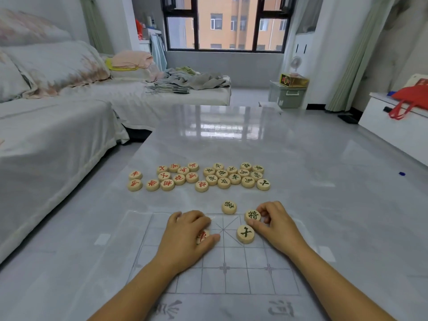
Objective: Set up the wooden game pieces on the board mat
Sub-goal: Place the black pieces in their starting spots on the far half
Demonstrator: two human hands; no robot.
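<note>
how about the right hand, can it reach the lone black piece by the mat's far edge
Probably yes: the lone black piece lies close to the right hand over bare table, though its fingers pinch another piece.

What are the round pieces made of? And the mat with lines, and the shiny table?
The round pieces look like pale, smooth wood, judging by their light tan colour, with marks painted red or black. The mat seems to be thin, see-through plastic, maybe: the grey table shows through it. The table looks like polished stone or glass, because it mirrors the window.
</note>
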